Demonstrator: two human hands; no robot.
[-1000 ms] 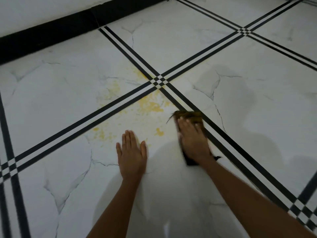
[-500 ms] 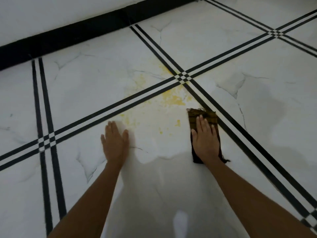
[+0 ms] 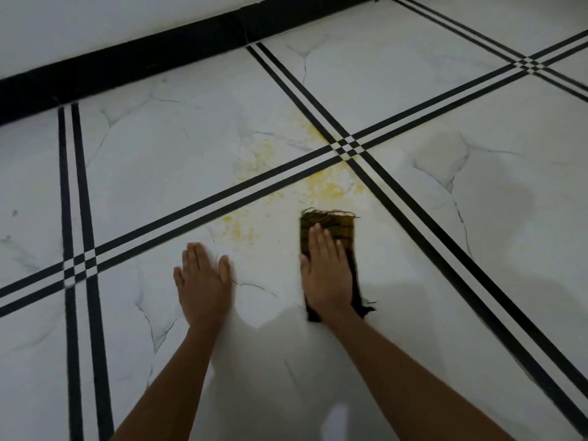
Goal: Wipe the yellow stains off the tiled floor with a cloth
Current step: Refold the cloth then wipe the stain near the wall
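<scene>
The right hand point(image 3: 327, 275) is pressed flat, fingers extended, on the dark fringed cloth point(image 3: 327, 226); the left hand point(image 3: 203, 284) is spread empty on the tiled floor point(image 3: 159, 173); yellow stains point(image 3: 324, 186) are seen just beyond both hands.

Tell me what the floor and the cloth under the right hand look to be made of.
Floor: probably glazed ceramic or porcelain tile, going by the marble-like grey veining, printed black double stripes and soft sheen.
Cloth: seemingly woven fabric, dark with olive bands, matte, its short ends frayed into loose threads; the fibre can't be told. The right hand lies flat on it.
</scene>
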